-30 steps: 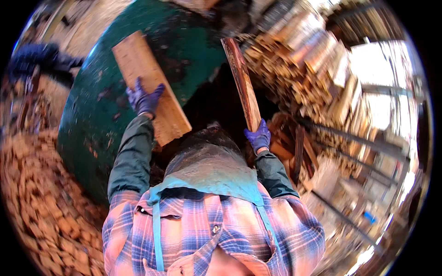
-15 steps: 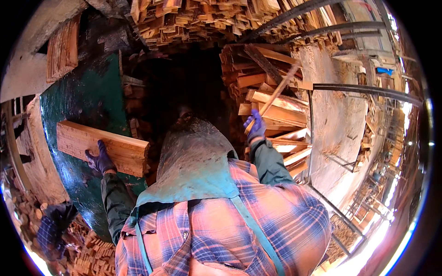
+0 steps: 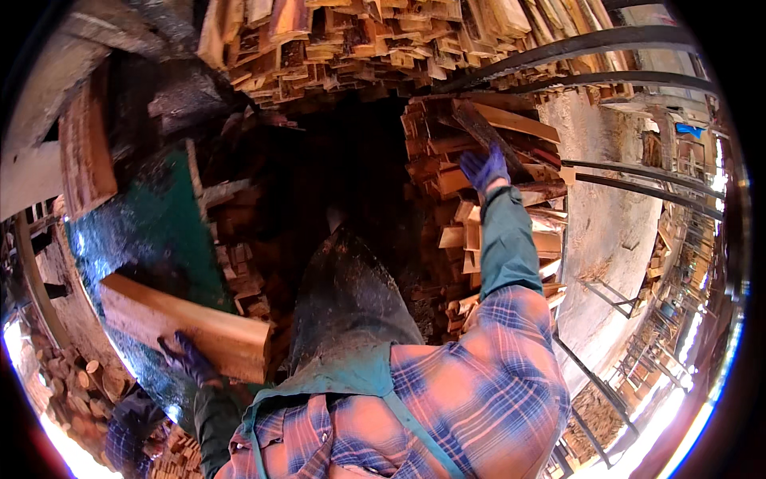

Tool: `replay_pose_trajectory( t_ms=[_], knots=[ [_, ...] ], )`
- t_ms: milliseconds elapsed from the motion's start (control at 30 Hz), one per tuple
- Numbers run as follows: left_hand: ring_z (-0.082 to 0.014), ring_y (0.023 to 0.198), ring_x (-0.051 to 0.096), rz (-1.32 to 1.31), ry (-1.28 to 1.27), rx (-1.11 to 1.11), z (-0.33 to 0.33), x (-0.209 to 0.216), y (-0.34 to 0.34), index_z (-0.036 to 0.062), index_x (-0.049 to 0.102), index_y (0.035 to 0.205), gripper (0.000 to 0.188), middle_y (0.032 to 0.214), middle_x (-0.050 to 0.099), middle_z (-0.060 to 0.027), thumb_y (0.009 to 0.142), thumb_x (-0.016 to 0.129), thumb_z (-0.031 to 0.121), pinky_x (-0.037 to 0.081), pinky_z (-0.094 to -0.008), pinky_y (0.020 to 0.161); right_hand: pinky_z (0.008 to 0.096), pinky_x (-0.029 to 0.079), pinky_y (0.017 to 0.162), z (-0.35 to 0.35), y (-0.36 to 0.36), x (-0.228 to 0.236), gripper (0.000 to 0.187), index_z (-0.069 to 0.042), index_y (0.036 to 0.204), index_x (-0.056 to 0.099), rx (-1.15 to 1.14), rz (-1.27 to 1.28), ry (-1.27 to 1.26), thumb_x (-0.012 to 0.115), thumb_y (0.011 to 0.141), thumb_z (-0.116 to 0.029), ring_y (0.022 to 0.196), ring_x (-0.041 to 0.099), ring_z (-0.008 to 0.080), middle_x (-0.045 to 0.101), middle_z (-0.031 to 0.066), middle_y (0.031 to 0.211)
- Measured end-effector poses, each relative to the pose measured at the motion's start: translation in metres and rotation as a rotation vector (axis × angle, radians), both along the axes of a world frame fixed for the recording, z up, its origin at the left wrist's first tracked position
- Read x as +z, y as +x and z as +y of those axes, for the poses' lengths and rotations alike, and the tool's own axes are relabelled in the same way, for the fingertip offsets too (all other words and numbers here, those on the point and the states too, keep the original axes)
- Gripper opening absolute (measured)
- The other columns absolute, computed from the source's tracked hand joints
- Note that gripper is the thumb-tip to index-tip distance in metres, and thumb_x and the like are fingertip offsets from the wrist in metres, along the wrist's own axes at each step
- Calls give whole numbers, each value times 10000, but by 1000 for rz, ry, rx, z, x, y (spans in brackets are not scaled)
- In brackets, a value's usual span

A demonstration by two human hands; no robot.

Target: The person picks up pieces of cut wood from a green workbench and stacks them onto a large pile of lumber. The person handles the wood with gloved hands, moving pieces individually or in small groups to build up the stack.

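Observation:
A thick wooden board (image 3: 191, 323), perhaps several laid together, rests on the green metal table (image 3: 163, 191) at my left. My left hand (image 3: 190, 359), in a dark purple glove, grips its near edge; part of the fingers is hard to make out in shadow. Stretched out ahead to the right, my right hand (image 3: 485, 166) wears a purple glove. Its fingers are spread and nothing is in them. It is over a pile of cut wood pieces (image 3: 455, 237), close to a dark rough slab (image 3: 483, 132).
A large stack of wood slats (image 3: 359, 48) stands across the far side. Dark metal bars (image 3: 638, 180) run out at the right over a pale surface (image 3: 598, 231). Another board (image 3: 84, 160) leans at the far left. A person in dark checked clothing (image 3: 132, 427) is at the lower left.
The thin wooden stick has left my right hand, which has reached farther forward and opened. My left hand stays at the board, which appears slightly lower in view as my head has shifted.

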State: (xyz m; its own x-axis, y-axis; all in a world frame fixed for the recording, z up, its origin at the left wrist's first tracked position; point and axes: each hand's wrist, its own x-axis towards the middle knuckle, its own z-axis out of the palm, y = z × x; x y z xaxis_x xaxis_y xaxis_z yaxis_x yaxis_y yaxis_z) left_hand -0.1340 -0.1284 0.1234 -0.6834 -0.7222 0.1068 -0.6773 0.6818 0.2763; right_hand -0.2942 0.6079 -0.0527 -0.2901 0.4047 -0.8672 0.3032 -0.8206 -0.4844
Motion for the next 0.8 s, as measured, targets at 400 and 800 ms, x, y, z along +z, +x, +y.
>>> replay_pose_trajectory(
  t_ms=[400, 800],
  knots=[
    [-411, 1266, 461, -201, -46, -33, -5, -14, -17, 62, 400, 1467, 735, 1413, 445, -290, 921, 544, 532, 374, -457, 1071, 459, 511, 946, 2, 22, -85, 263, -96, 1199, 609, -529, 828, -23, 555, 989, -244, 1076, 615, 279, 666, 68, 1131],
    [-437, 1323, 423, -255, 95, -20, -33, 2, 1, 90, 370, 1491, 788, 1447, 423, -295, 934, 432, 644, 342, -452, 1097, 321, 518, 843, -199, 193, 152, 278, -34, 1191, 549, 929, 329, 1056, 603, 971, -195, 962, 580, 153, 615, 41, 1067]
  ],
)
